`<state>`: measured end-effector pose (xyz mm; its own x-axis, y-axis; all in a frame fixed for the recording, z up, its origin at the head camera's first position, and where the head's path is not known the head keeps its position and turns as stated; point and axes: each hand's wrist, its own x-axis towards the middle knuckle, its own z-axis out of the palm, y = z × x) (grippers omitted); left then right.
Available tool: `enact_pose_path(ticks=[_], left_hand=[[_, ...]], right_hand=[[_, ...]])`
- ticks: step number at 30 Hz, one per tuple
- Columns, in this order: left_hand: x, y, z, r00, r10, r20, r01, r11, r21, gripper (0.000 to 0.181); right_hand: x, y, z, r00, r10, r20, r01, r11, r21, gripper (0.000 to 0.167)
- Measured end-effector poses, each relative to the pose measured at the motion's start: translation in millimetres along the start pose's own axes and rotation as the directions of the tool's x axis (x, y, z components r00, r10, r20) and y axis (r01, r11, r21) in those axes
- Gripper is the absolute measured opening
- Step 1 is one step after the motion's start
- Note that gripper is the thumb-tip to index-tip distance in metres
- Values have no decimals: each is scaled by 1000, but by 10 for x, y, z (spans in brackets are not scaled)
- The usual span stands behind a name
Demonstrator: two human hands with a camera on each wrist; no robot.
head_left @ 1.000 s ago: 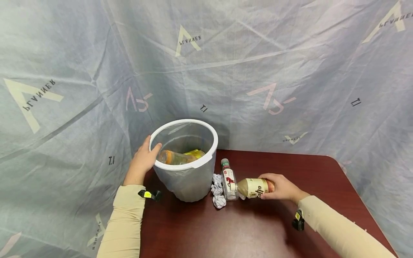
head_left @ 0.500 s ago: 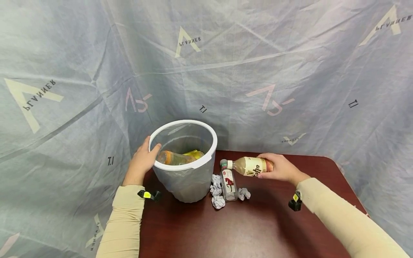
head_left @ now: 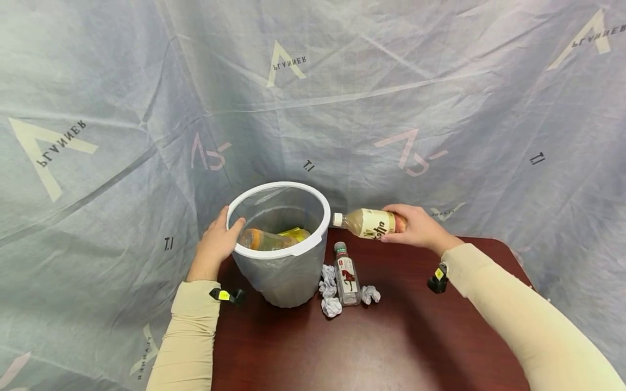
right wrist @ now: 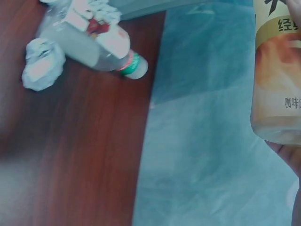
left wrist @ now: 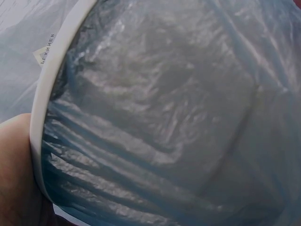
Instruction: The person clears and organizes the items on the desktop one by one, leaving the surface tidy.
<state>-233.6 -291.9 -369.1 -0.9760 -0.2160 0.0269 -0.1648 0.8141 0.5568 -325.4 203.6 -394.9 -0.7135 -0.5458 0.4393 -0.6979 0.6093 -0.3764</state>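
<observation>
My left hand (head_left: 217, 241) grips the left side of the white rim of a grey trash can (head_left: 293, 282), thumb over the inside. The left wrist view shows the rim (left wrist: 42, 101) and the thin plastic liner (left wrist: 155, 117) close up. In my right hand (head_left: 418, 228) is a coffee bottle (head_left: 374, 223) with a cream label, held by its base end above the table. It lies sideways, its white cap pointing left just right of the can's rim. An orange-capped bottle (head_left: 264, 239) and a yellow item (head_left: 295, 234) lie inside the can.
A clear bottle (head_left: 348, 277) with a green-and-grey cap lies on the dark red table (head_left: 352, 353), right of the can. Crumpled paper balls (head_left: 331, 307) lie on its left, another paper ball (head_left: 370, 294) on its right. A grey curtain (head_left: 371, 136) stands behind.
My right hand has lifted the coffee bottle up and away from beside the clear bottle, slightly left toward the can's rim. The left hand has stayed on the rim.
</observation>
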Motion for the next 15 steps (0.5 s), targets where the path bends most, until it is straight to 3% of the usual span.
enact_pose_path(ticks=[8, 15], left_hand=[[-9, 16, -2, 1000, -5, -5, 5, 1000, 8, 85], [-3, 3, 15, 1000, -5, -5, 5, 1000, 10, 85]], right_hand=[[332, -155, -150, 999, 31, -24, -31, 999, 20, 70], [625, -419, -201, 999, 33, 17, -33, 999, 29, 74]])
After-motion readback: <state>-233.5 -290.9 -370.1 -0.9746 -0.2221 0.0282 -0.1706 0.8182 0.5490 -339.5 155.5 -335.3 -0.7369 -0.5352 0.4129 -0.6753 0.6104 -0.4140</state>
